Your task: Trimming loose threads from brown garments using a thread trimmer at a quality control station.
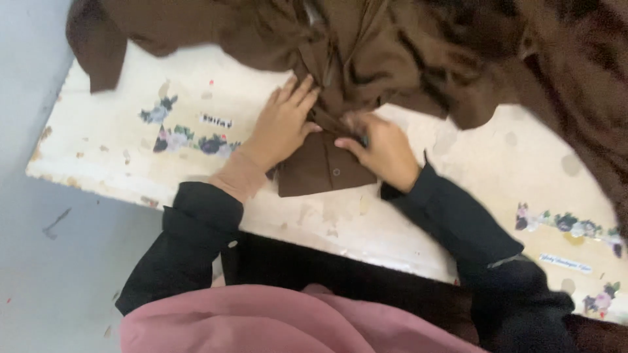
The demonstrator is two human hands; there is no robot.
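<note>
Shirt [366,59], brown, lies bunched on the worn white table [118,150], its buttoned placket end between both hands. Left hand [281,124] presses flat on the cloth, fingers together, just left of the placket. Right hand [383,150] pinches the fabric edge beside a button [336,172], though the frame is blurred there. Risks, as a judgement: cloth slips under the flat palm, the pinch loses the edge, or loose folds beyond the hands drag the placket crooked.

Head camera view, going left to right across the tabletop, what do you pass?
Floral sticker → left hand → brown garment's buttoned placket → right hand → second floral sticker.
</note>
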